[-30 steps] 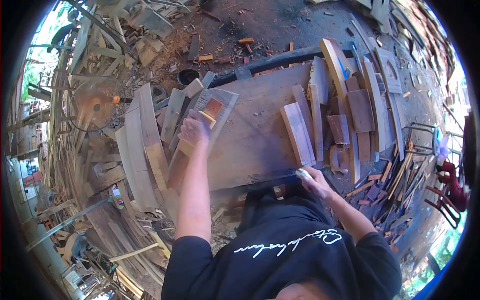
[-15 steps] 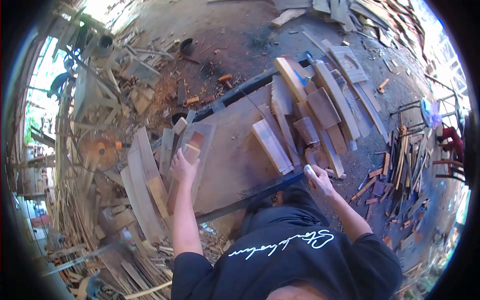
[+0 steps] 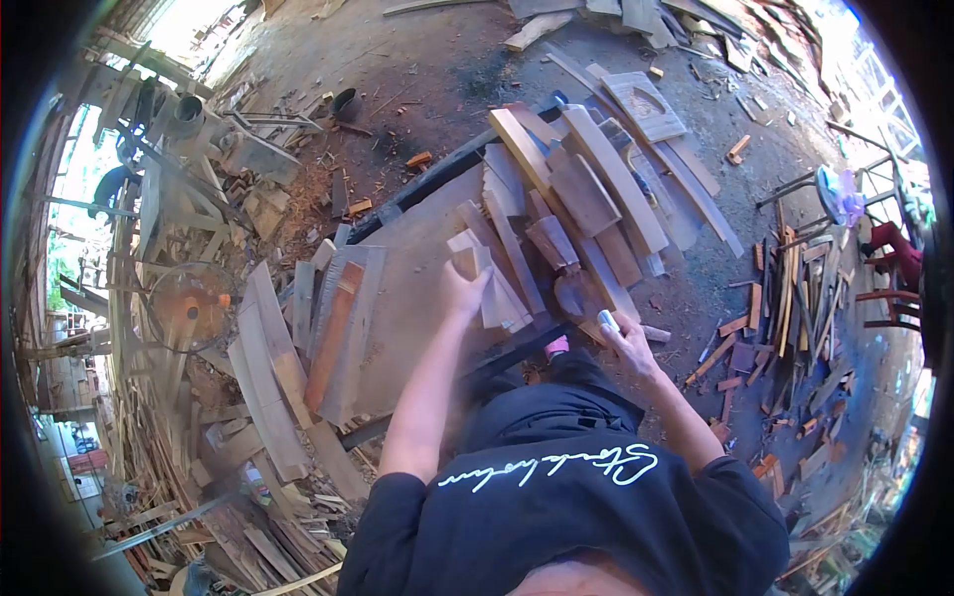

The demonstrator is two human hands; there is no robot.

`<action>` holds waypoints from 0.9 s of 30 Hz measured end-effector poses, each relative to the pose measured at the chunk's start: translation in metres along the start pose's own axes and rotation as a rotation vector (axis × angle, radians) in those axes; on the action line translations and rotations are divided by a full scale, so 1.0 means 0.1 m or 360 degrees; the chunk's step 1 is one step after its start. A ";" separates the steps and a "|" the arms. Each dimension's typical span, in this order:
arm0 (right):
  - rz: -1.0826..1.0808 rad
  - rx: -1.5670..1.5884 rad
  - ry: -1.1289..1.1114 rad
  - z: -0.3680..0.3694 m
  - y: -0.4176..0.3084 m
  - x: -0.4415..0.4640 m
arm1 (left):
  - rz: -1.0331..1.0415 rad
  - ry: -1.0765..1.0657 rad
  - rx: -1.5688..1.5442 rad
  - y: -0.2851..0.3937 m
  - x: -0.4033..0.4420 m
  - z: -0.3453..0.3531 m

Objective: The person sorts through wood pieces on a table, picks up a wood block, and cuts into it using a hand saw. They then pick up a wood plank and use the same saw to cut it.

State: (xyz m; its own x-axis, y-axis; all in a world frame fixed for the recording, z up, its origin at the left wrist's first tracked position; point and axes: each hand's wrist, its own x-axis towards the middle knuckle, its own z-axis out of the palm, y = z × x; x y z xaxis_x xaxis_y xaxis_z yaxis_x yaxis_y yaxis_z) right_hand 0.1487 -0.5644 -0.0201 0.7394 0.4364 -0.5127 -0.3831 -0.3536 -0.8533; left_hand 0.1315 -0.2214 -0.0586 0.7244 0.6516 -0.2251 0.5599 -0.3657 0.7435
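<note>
My left hand (image 3: 463, 290) is closed around a small light wooden block (image 3: 471, 261), above a short pale plank (image 3: 507, 303) on the worktable (image 3: 397, 288). A reddish-brown board (image 3: 334, 333) lies between grey boards (image 3: 362, 333) on the table's left side. My right hand (image 3: 630, 348) is beyond the near right corner, fingers curled, with something small and white (image 3: 607, 320) at their tips; what it is I cannot make out. Beside that hand are stacked boards (image 3: 628, 189) and a dark wooden block (image 3: 552, 243).
Long boards (image 3: 260, 368) lean at the left, near a round wire-guarded fan (image 3: 192, 313). Scrap strips (image 3: 790, 298) litter the floor at right, below a chair (image 3: 830, 194). A dark bucket (image 3: 345, 104) stands beyond the table.
My left hand has moved right with the block, from over the reddish-brown board to the pale plank. My right hand remains near the table's corner. The view has shifted slightly.
</note>
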 end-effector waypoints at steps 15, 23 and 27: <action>-0.0614 -0.0165 0.0341 0.17 -0.32 0.18 | 0.0656 0.0374 0.0366 -0.27 -0.46 0.01; -0.0626 -0.0297 0.0223 0.69 -0.51 0.43 | 0.0166 0.0537 0.0342 -1.41 -0.84 -0.91; -0.0372 -0.0077 -0.0109 1.34 -0.50 0.56 | 0.0114 0.0692 0.0174 -1.63 -0.90 -1.28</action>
State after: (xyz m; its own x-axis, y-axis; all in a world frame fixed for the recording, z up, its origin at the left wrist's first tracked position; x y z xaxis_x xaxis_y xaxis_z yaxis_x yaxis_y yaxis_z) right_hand 0.1350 -0.4117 -0.0184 0.7651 0.5653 -0.3082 -0.1775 -0.2749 -0.9449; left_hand -0.0762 -0.1355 -0.0792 0.5398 0.8322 0.1269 0.5708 -0.4726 0.6714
